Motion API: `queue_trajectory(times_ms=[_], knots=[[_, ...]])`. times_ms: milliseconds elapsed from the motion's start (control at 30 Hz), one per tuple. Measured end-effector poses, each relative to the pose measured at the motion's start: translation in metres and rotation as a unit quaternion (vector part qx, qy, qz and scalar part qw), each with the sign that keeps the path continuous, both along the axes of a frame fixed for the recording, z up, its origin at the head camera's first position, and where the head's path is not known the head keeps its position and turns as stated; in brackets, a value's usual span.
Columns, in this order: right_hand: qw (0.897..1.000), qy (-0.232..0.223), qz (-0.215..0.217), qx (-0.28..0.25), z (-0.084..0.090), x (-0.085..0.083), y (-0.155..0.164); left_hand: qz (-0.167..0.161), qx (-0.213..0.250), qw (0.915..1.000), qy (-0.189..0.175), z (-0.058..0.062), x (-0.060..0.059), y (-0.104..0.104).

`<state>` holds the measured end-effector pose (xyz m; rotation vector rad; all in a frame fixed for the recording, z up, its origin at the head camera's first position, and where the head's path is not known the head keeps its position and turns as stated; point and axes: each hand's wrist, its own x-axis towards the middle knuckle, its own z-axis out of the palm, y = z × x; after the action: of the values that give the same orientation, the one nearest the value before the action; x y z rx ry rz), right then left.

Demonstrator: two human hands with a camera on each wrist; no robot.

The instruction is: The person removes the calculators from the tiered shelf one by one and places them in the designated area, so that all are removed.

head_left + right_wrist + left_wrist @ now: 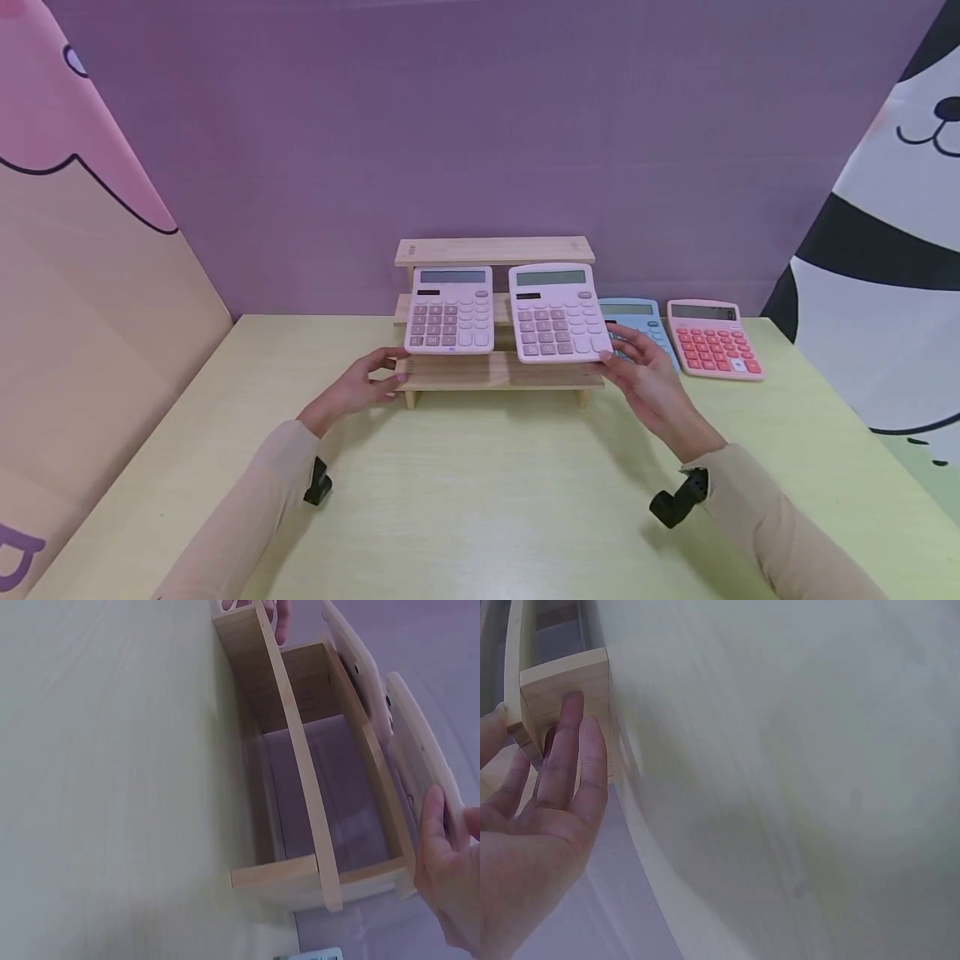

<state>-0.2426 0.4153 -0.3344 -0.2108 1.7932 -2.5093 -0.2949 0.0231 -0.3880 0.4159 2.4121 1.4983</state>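
In the head view a three-tier wooden display rack (501, 373) stands at the back of the table. My left hand (352, 388) holds the left end of its lowest board; in the left wrist view the thumb is at the board's edge and fingers (561, 765) reach under it. A pale pink calculator (471, 287) leans on the rack's left half. My right hand (651, 390) pinches the lower right corner of a second pale pink calculator (551, 312), slightly tilted beside the first. Whether this one touches the middle board (364, 727) I cannot tell.
Right of the rack lie a blue calculator (637, 310), partly hidden by my right hand, and a pink calculator with coral keys (712, 342). A purple backdrop (495, 125) rises behind the pale wooden table (487, 500). Printed panels flank both sides.
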Motion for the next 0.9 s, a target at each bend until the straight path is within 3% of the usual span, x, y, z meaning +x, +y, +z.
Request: queue_trajectory(times_ms=[500,900], knots=[[1.0,-0.006,0.008,0.009,0.004,0.008,0.025,-0.005,0.005,1.0,-0.002,-0.001,-0.001,0.0],[1.0,-0.005,0.016,-0.02,0.003,0.018,0.046,-0.003,0.008,1.0,-0.005,-0.002,-0.001,0.0]])
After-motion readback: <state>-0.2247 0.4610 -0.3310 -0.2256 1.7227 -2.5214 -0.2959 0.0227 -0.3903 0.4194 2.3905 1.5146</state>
